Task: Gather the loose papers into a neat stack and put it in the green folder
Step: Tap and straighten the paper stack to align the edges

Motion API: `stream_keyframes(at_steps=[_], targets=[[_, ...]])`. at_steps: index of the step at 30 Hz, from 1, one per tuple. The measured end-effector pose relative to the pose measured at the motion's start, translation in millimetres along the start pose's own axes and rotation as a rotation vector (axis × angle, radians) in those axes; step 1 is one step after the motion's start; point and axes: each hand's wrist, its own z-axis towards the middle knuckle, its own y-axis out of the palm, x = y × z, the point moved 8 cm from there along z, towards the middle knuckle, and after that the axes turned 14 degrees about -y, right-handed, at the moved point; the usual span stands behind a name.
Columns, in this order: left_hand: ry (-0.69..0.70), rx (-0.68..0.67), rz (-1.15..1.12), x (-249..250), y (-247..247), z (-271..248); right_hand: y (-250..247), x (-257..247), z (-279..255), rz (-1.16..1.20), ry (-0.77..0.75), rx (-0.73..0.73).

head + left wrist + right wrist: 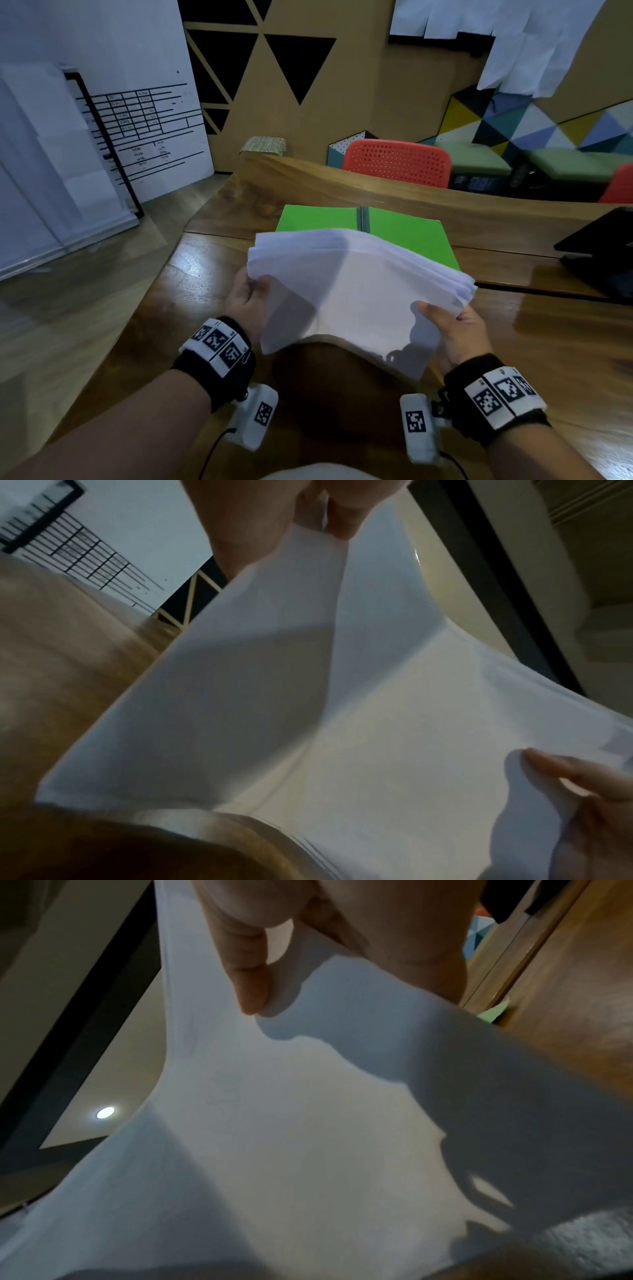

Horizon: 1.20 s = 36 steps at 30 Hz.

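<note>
A stack of white papers [349, 291] hangs in the air above the wooden table [565, 342], bowed in the middle. My left hand [248, 294] pinches its left edge, thumb on top. At the right edge my right hand [452, 323] grips the sheets the same way. The green folder [411, 233] lies open and flat on the table just beyond the stack, its near part hidden by the paper. In the left wrist view the papers [308, 696] fill the frame, with my left thumb [342, 520] on them. In the right wrist view my right thumb [250, 982] presses on the papers [308, 1123].
A black laptop [603, 250] sits on the table at the far right. Red chairs [397, 161] stand behind the table's far edge. A whiteboard [144, 130] leans against the wall at the left, beyond the table's left edge.
</note>
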Motion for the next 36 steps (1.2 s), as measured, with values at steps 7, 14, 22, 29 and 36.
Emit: stream_keyframes(at_steps=[7, 14, 22, 29, 36], targets=[[0.086, -0.056, -0.133, 30, 11, -17, 2, -18, 8, -0.109, -0.091, 0.070], [0.044, 0.174, -0.142, 39, -6, -3, -8, -17, 20, -0.212, -0.090, 0.194], [-0.004, 0.170, -0.133, 42, -4, 6, -11, -25, 28, -0.260, -0.142, 0.217], [-0.007, 0.138, -0.169, 38, -4, 12, -4, -29, 25, -0.303, -0.105, 0.199], [-0.026, 0.092, -0.192, 37, 0, 16, 1, -30, 22, -0.176, -0.100, 0.167]])
